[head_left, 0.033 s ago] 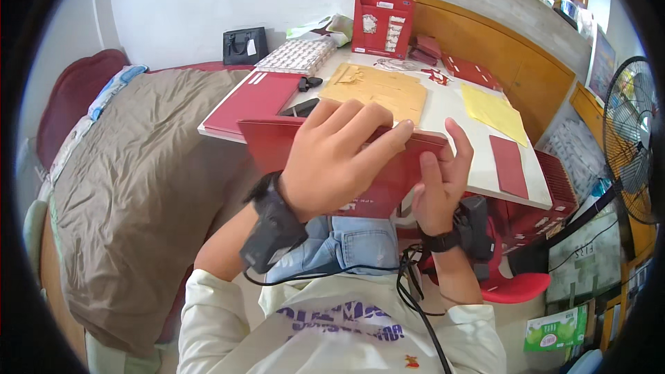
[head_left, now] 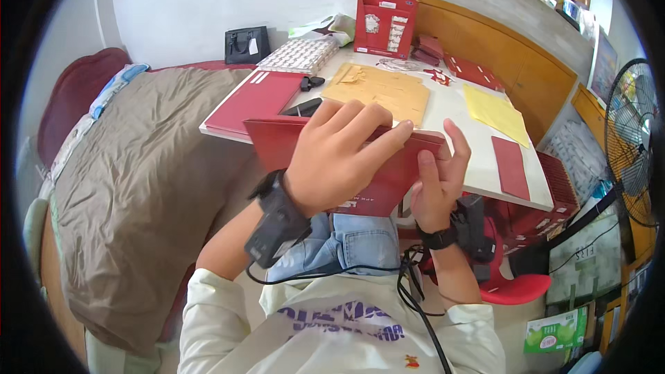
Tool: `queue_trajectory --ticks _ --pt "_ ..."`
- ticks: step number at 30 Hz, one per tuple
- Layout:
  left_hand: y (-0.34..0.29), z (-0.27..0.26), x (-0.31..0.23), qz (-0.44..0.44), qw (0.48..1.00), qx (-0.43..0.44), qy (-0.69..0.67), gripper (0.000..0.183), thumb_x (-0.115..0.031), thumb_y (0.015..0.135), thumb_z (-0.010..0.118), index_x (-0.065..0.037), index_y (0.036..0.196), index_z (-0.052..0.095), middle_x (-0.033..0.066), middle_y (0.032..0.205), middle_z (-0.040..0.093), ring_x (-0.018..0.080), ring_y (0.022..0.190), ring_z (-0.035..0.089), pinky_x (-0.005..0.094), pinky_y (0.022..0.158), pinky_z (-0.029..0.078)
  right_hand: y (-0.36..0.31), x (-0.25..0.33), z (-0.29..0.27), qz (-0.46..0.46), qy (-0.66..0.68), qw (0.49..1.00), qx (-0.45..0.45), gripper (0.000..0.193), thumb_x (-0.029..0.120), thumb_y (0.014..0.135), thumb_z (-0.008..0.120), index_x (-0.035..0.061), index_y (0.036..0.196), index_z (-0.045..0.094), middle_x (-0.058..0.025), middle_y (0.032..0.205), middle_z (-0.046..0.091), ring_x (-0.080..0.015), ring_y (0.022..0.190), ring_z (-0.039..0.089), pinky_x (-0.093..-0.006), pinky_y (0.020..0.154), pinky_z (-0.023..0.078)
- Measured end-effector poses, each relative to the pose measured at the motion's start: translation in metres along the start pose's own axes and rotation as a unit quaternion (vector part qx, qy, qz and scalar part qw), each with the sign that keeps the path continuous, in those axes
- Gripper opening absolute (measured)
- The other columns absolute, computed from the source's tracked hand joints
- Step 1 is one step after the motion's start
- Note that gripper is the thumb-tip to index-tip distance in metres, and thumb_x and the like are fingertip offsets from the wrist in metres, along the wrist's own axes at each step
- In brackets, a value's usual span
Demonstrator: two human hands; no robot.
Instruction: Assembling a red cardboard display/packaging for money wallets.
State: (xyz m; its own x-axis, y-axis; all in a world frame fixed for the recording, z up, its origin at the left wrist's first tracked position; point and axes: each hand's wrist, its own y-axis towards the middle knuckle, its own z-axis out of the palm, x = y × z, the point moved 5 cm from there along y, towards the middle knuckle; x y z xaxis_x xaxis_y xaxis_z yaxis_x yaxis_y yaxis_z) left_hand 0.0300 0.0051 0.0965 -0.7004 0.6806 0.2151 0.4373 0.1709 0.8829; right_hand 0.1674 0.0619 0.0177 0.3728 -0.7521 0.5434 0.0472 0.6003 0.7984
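Gripping a red panel [head_left: 391,183] in front of the near edge of the white worktop [head_left: 481,170], above blue jeans [head_left: 367,246], the left hand [head_left: 339,159] bends its fingers together over the top edge, thumb reaching rightward along it. The right hand [head_left: 438,190] sets its thumb by the panel's right corner, one finger raised apart; whether its other fingers press from behind cannot be told. Hardly anything has changed since the previous picture beyond a slight shift of view, so the hold remains the same. Red sheets [head_left: 253,100] lie at the worktop's left corner, a tan sheet [head_left: 377,90] toward its middle, a yellow sheet [head_left: 493,112] and a red strip [head_left: 509,166] along the right edge; an upright red box [head_left: 385,24] stands at the far edge. Leftward spreads a bed [head_left: 152,152], rightward a black fan [head_left: 634,138].
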Motion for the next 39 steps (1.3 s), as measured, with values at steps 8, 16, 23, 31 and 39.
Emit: queue_trajectory --ticks 8,16,23,31,39 --pt "-0.017 0.036 0.030 -0.022 0.998 0.047 -0.023 0.033 -0.006 0.074 0.062 -0.011 0.106 0.065 0.0016 0.088 0.059 0.0191 0.076 0.057 0.0316 0.066 0.042 0.002 -0.050 -0.005 0.028 -0.012 0.999 0.024 0.032 -0.001 0.093 0.044 -0.0013 0.124 0.041 -0.0125 0.122 0.049 -0.0176 0.112 0.049 -0.0306 0.098 0.037" --pt "-0.026 0.052 0.045 -0.062 0.986 0.108 -0.108 0.030 -0.001 0.076 0.061 -0.009 0.105 0.063 0.0050 0.088 0.060 0.0230 0.075 0.058 0.0329 0.067 0.045 0.001 -0.065 -0.007 0.049 -0.036 0.998 0.031 0.026 -0.002 0.092 0.043 -0.0008 0.118 0.043 -0.0115 0.117 0.049 -0.0174 0.110 0.048 -0.0302 0.098 0.036" --pt "-0.032 0.051 0.051 -0.069 0.983 0.120 -0.121 0.030 0.002 0.074 0.061 -0.008 0.102 0.064 0.0060 0.089 0.059 0.0242 0.077 0.057 0.0337 0.067 0.045 0.003 -0.067 0.000 0.044 -0.004 0.998 0.050 0.021 -0.005 0.091 0.042 0.0000 0.112 0.043 -0.0132 0.112 0.051 -0.0176 0.104 0.050 -0.0304 0.095 0.039" --pt "-0.033 0.050 0.052 -0.050 0.981 0.127 -0.135 0.033 0.005 0.070 0.059 -0.006 0.101 0.062 0.0087 0.089 0.055 0.0272 0.079 0.055 0.0357 0.069 0.045 0.010 -0.066 0.007 0.015 -0.001 0.996 0.093 0.017 -0.006 0.090 0.041 0.0007 0.106 0.043 -0.0147 0.105 0.053 -0.0186 0.097 0.052 -0.0303 0.091 0.040" --pt "-0.030 0.044 0.047 -0.014 0.984 0.160 -0.071 0.036 0.000 0.073 0.061 -0.008 0.107 0.062 0.0063 0.092 0.057 0.0248 0.081 0.057 0.0344 0.069 0.046 0.011 -0.061 -0.003 0.013 -0.006 0.998 0.067 0.015 -0.004 0.091 0.043 0.0017 0.105 0.043 -0.0142 0.105 0.054 -0.0184 0.097 0.052 -0.0300 0.091 0.040"
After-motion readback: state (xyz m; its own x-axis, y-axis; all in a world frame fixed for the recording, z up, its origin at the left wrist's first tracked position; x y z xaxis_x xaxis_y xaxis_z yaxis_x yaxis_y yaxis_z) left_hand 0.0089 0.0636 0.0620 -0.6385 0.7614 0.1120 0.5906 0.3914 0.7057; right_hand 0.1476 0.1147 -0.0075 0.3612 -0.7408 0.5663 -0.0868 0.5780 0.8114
